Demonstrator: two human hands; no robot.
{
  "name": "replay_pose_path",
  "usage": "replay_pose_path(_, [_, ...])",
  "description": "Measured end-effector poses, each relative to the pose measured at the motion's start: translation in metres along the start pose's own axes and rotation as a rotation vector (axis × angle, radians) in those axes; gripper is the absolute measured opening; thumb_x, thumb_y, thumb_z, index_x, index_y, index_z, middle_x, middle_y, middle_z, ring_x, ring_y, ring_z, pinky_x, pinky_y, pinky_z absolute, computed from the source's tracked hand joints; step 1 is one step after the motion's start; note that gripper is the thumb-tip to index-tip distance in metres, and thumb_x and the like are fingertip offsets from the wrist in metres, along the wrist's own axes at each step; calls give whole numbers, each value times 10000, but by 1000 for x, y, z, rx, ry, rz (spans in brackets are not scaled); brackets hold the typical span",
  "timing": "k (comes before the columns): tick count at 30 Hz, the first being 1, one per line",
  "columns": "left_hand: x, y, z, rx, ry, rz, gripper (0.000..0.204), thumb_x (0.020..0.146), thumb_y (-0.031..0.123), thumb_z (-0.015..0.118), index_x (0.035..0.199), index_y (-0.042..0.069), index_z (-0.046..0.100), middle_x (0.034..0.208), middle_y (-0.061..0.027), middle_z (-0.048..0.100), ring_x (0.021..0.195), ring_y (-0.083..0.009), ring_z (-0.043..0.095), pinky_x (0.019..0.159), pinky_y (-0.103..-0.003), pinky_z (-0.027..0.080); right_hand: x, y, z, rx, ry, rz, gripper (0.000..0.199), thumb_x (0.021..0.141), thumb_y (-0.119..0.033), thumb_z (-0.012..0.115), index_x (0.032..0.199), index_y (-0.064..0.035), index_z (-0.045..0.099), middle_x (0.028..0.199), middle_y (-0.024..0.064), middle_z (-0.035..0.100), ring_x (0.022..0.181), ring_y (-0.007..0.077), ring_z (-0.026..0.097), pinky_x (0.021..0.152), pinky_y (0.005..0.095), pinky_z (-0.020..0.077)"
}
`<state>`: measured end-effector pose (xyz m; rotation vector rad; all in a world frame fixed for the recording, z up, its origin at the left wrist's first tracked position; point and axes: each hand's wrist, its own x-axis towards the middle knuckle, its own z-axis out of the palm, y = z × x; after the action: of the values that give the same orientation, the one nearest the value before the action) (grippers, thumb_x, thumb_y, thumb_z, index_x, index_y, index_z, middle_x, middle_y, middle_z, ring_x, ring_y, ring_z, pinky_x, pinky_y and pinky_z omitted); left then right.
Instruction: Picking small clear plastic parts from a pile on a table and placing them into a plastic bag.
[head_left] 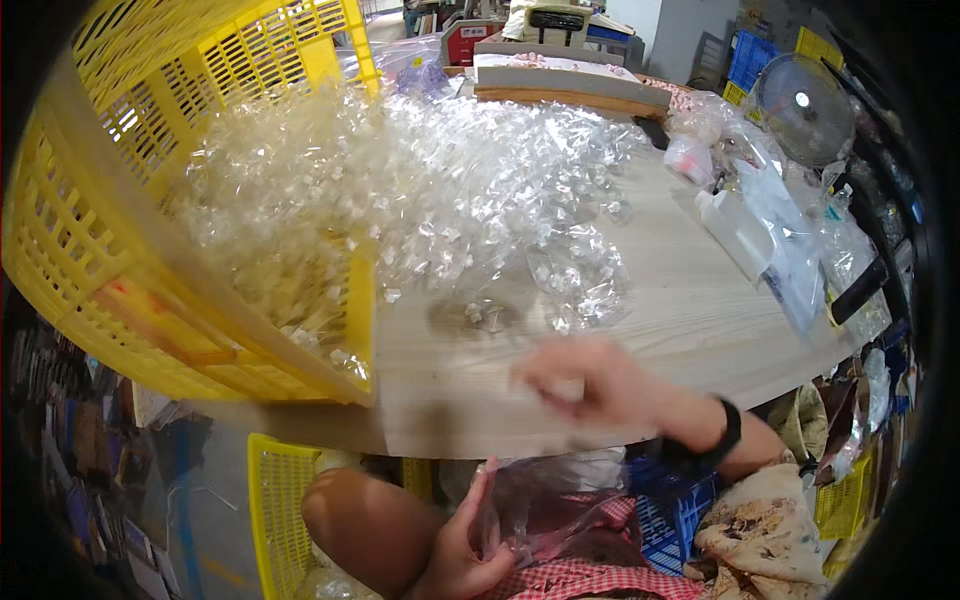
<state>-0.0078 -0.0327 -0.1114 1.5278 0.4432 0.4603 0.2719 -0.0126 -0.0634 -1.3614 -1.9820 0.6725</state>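
Observation:
Low over my lap, my left hand (472,548) grips a clear plastic bag (545,505) that hangs in front of the red-checked cloth. Above the table's front edge, my right hand (590,382) is smeared by motion with its fingers curled. A small pale spot shows at those fingers, too blurred to name. Beyond it, a wide heap of small clear plastic packets (480,170) with whitish bits covers the tabletop (480,400). The heap runs into a yellow plastic crate (130,290) lying on its side at the left, its opening toward the heap.
A white plastic jug (735,235) and clear plastic bags (785,240) lie along the table's right side, near a fan (805,108). At the back stands a wooden-edged tray (570,90). Below the table are a yellow crate (275,510) and a blue crate (665,530).

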Motion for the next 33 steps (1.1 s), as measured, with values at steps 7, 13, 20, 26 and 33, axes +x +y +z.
replay_pose_path(7, [2, -2, 1, -247, 31, -28, 862, 743, -178, 425, 1485, -33, 11, 1569, -162, 65, 1447, -226, 75, 1121, -293, 125, -9, 111, -73, -790, -102, 577, 650, 878, -573, 514, 1419, -239, 378, 1551, 127, 174, 1395, 442, 168, 1038, 661, 209])
replay_pose_path(13, [14, 2, 7, -359, 54, -10, 854, 745, -180, 414, 1480, -42, 1, 1568, -174, 49, 1447, -229, 64, 1121, -306, 138, -79, 133, -142, -317, 194, 698, 671, 934, -560, 426, 1486, -226, 245, 1498, 183, 294, 1370, 344, 315, 1089, 493, 276])
replay_pose_path(20, [9, 2, 5, -136, 50, -155, 810, 748, -168, 403, 1478, -55, 71, 1535, -202, 177, 1421, -238, 199, 1101, -295, 209, -120, 145, -187, -105, 442, 627, 645, 772, -120, 545, 1403, -181, 427, 1350, 122, 515, 1220, 259, 498, 1017, 352, 383])
replay_pose_path(26, [18, 9, 12, -220, 86, -203, 818, 752, -187, 389, 1488, -30, 71, 1554, -174, 148, 1433, -220, 156, 1076, -252, 203, -128, 177, -166, -213, 361, 451, 724, 642, -94, 622, 1349, -163, 479, 1321, 89, 520, 1254, 266, 450, 1081, 352, 340])
replay_pose_path(33, [25, 8, 16, -229, 111, -189, 821, 758, -182, 405, 1491, -21, 72, 1553, -183, 151, 1433, -230, 168, 1070, -250, 212, -129, 179, -164, -373, 458, 515, 322, 688, -59, 610, 1009, -39, 594, 977, 73, 607, 977, 225, 568, 878, 325, 454])
